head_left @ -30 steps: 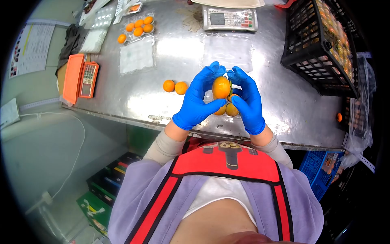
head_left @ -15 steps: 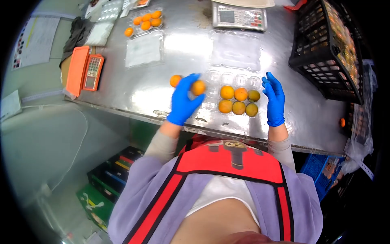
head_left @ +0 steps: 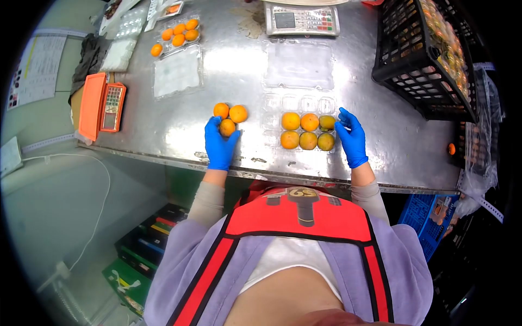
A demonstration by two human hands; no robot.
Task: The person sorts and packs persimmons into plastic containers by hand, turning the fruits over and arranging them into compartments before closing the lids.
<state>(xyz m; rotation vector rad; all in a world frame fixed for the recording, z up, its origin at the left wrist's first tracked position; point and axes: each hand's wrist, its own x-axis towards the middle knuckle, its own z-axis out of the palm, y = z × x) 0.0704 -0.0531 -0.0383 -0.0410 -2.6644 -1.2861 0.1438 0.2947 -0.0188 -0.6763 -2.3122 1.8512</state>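
My left hand [head_left: 219,148], in a blue glove, has its thumb and fingers around a round orange fruit [head_left: 227,128] at the table. Two similar fruits, a left one [head_left: 221,110] and a right one [head_left: 238,113], lie just beyond it. To the right is a clear plastic tray [head_left: 309,102]. Its two near rows hold several fruits [head_left: 308,141], orange to greenish; the cups of the far row are bare. My right hand [head_left: 353,142], also blue-gloved, is at the tray's right edge with fingers apart, holding nothing.
Behind the tray extends its clear lid [head_left: 299,65], with a scale [head_left: 302,20] farther back. A black crate [head_left: 413,81] of fruit stands at right. Another fruit-filled tray [head_left: 179,33] sits back left, and an orange-cased device [head_left: 103,106] at the left edge.
My left hand, earlier holding a fruit beside the tray, has moved left and nearer me. Three fruits now show grouped there. My right hand has lowered slightly beside the tray; the view has shifted.
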